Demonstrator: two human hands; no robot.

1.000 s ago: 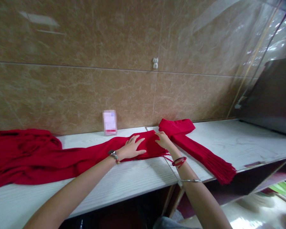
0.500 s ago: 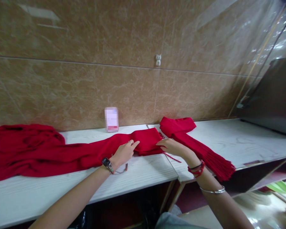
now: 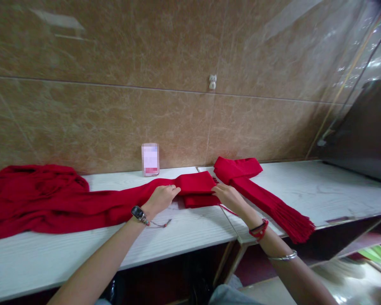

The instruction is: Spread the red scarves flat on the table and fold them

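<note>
A long red scarf stretches along the white tabletop, its right end folded into a flat layered pad. My left hand pinches the front edge of the upper layer at the pad's left side, fingers closed. At the pad's right side my right hand grips the same layer near its corner. That front edge is lifted slightly, with a lower layer showing beneath it. Part of a dark red fringe peeks out by the right fingers. Another red scarf, folded at an angle with a fringed end, lies just right of my right hand.
A phone-like device with a blurred screen leans against the tiled wall. Bunched red fabric is heaped at the far left. A dark appliance-like box stands at right. Open shelves and a green basin are below.
Both hands have closed on the folded scarf's upper layer and raised its front edge a little. Before, the left index finger was stretched out on the cloth. The view shifted slightly.
</note>
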